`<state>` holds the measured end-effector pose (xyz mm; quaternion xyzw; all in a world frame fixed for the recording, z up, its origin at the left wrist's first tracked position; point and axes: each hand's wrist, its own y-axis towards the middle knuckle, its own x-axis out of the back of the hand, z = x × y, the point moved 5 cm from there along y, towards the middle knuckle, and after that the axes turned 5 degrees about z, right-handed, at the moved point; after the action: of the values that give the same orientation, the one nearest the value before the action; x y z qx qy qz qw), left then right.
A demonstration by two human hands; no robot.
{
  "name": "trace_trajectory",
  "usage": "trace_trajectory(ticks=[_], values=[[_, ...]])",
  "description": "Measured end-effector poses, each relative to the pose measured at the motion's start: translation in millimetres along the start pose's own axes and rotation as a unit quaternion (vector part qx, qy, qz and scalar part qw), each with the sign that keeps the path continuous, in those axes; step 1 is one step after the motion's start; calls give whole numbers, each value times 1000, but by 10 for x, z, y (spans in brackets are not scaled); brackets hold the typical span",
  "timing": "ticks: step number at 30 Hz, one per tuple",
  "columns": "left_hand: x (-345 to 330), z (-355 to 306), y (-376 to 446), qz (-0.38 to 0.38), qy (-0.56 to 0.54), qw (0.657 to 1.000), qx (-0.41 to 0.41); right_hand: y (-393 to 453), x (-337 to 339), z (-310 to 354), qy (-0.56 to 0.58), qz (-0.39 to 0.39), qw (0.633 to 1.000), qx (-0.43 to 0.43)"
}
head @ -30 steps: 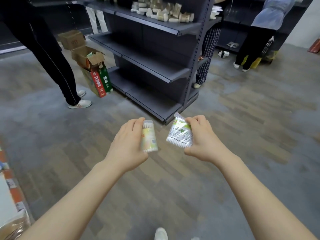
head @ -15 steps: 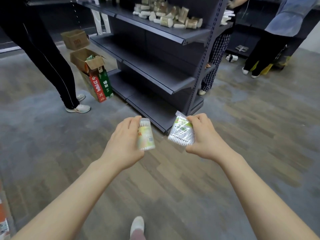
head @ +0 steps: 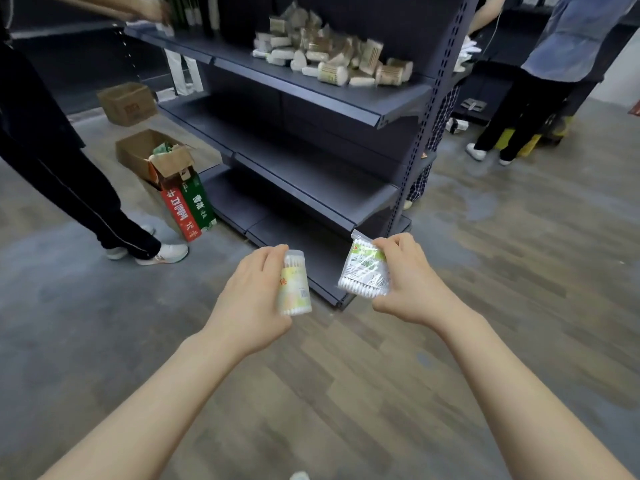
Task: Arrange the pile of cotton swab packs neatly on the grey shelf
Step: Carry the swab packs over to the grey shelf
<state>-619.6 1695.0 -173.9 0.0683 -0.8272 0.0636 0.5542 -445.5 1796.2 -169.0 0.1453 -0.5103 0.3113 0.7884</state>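
Currently, left hand [head: 254, 294] grasps a cylindrical swab tub [head: 294, 283]; right hand [head: 410, 277] grasps a flat swab bag [head: 363, 270] — both held above the floor, near the grey shelf [head: 311, 81], whose top level carries the pile of packs [head: 332, 55].

Top grey shelf [head: 311, 84] bare at left, swab pile [head: 332, 60] crowding right — lower tiers open

Your left hand [head: 254, 296] and its tub of swabs [head: 295, 283] left of your right hand [head: 412, 282] and its bag of swabs [head: 363, 270], shelf unit [head: 377, 114] ahead of you, pile of packs [head: 329, 60] on its upper board, open boxes [head: 162, 161] on the floor to its left
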Motion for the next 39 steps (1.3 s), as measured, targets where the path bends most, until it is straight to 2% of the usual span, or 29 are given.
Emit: trace_trajectory(ticks=[18,29,39], values=[[355,654,1721,-5,16,999,-27,1819,270,-160,19,-18,1000,-10],[551,747,3024,-33,3,999,-40,2954,719,-540,20,-43,999,-20],[626,723,3883,-19,-10,998,-60,3524,962,-803,35,-65,996,-42]])
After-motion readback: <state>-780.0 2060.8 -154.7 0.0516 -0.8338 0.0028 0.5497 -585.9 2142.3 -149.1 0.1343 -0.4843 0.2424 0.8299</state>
